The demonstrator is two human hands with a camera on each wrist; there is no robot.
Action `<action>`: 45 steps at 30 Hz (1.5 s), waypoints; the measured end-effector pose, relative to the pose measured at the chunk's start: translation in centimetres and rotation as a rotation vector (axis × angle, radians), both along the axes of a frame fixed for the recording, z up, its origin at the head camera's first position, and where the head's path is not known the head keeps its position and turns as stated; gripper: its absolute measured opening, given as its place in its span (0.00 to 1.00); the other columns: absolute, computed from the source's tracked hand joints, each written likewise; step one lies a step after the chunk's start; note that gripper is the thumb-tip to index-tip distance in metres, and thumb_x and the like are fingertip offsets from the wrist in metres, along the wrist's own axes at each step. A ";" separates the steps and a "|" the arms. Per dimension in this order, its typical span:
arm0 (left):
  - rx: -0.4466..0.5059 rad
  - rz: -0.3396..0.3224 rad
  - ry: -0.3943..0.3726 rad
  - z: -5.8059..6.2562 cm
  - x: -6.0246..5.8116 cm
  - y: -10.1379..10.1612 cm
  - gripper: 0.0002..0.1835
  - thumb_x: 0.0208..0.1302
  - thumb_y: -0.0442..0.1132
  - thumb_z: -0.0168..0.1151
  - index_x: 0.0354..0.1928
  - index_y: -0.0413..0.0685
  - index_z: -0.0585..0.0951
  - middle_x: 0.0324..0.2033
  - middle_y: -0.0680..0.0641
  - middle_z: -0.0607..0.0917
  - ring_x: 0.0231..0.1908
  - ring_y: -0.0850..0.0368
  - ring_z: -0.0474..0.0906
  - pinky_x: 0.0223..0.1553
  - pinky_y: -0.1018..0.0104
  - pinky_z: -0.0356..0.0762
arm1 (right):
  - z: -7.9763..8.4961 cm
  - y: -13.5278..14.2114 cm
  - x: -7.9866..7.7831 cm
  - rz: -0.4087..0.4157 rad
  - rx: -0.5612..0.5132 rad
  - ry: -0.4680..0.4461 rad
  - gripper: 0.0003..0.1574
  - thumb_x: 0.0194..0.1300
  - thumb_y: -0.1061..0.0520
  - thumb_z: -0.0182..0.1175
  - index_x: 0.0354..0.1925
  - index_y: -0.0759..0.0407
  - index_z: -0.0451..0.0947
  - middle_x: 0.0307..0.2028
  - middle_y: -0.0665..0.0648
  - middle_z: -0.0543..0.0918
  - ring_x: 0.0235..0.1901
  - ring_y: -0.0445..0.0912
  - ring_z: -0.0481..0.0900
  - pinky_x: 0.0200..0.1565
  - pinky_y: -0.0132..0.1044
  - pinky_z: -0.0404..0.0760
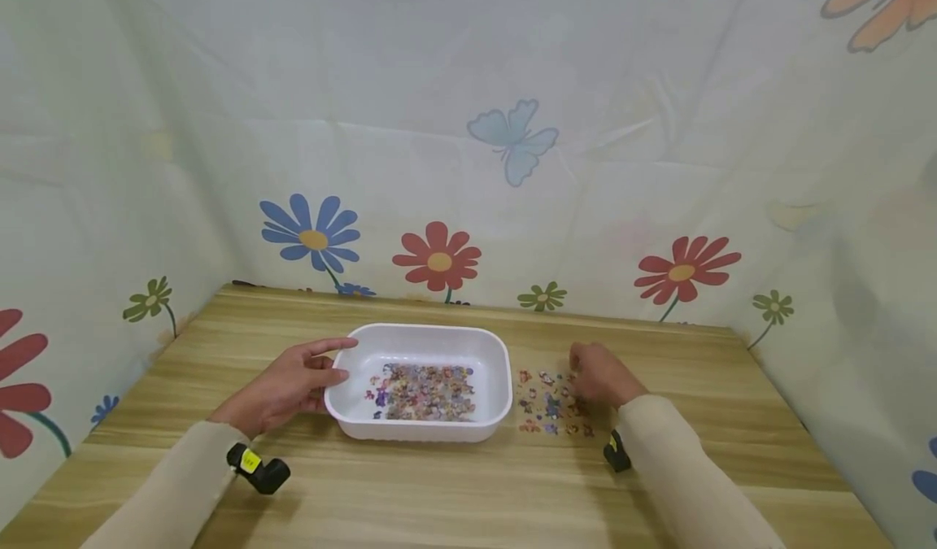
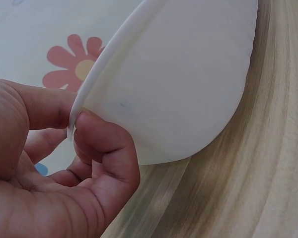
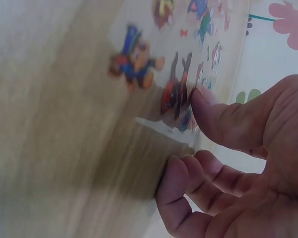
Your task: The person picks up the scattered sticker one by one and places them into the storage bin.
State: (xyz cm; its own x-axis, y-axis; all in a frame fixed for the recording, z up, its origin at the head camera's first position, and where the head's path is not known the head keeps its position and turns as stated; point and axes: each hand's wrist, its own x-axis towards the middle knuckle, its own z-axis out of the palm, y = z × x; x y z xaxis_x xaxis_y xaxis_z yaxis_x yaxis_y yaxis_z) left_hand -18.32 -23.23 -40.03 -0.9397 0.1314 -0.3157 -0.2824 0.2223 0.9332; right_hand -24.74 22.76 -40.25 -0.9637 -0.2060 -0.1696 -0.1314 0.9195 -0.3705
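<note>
A white plastic tub (image 1: 419, 430) stands on the table. My left hand (image 1: 293, 382) pinches its left rim, with the thumb outside in the left wrist view. Inside lies a rectangular patch of small colourful printed figures (image 1: 432, 393), like sticker sheets. To the right of the tub, a clear sticker sheet (image 1: 552, 407) with cartoon dogs lies on the wood. My right hand (image 1: 602, 375) is at its right edge. In the right wrist view the thumb (image 3: 213, 116) presses on the printed side, and the curled fingers (image 3: 176, 181) are at the sheet's edge, which looks slightly lifted.
The wood-grain table (image 1: 410, 492) runs back to a pale cloth backdrop (image 1: 410, 167) printed with flowers and butterflies. Cloth also hangs on both sides. Black wrist cameras (image 1: 265, 472) are strapped over the light sleeves (image 1: 172, 484).
</note>
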 end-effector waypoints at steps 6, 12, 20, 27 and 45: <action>-0.015 -0.005 0.001 -0.1 -0.1 0.0 0.35 0.73 0.37 0.64 0.79 0.54 0.66 0.66 0.33 0.71 0.43 0.48 0.84 0.42 0.59 0.88 | 0.2 -0.3 -0.1 0.006 0.018 -0.027 0.12 0.58 0.68 0.65 0.39 0.61 0.72 0.34 0.59 0.78 0.33 0.51 0.76 0.33 0.40 0.77; -0.010 -0.010 0.006 -0.1 -0.2 -0.1 0.35 0.73 0.37 0.64 0.79 0.54 0.65 0.66 0.33 0.71 0.43 0.48 0.84 0.43 0.58 0.88 | 0.0 -0.3 0.0 -0.014 -0.001 -0.040 0.11 0.62 0.67 0.63 0.40 0.60 0.72 0.33 0.58 0.79 0.33 0.50 0.77 0.34 0.39 0.77; -0.012 -0.005 -0.005 -0.2 -0.3 0.3 0.35 0.73 0.36 0.65 0.79 0.54 0.66 0.67 0.32 0.71 0.44 0.47 0.85 0.44 0.56 0.88 | -0.4 0.3 0.0 0.023 -0.002 0.003 0.08 0.62 0.67 0.63 0.38 0.59 0.73 0.32 0.57 0.79 0.33 0.49 0.76 0.35 0.40 0.77; -0.015 -0.017 0.003 -0.3 -0.4 0.2 0.35 0.74 0.36 0.63 0.79 0.53 0.65 0.67 0.32 0.70 0.44 0.47 0.84 0.43 0.57 0.88 | -0.1 0.3 0.2 0.028 0.002 0.024 0.11 0.64 0.67 0.59 0.45 0.61 0.75 0.36 0.59 0.81 0.34 0.50 0.77 0.37 0.44 0.79; -0.013 -0.011 0.008 -0.2 -0.4 -0.2 0.34 0.73 0.36 0.64 0.79 0.54 0.66 0.62 0.35 0.73 0.42 0.48 0.84 0.41 0.58 0.87 | -2.2 2.8 -0.1 0.058 -0.262 0.129 0.25 0.70 0.67 0.60 0.64 0.63 0.75 0.33 0.56 0.84 0.30 0.44 0.79 0.35 0.37 0.79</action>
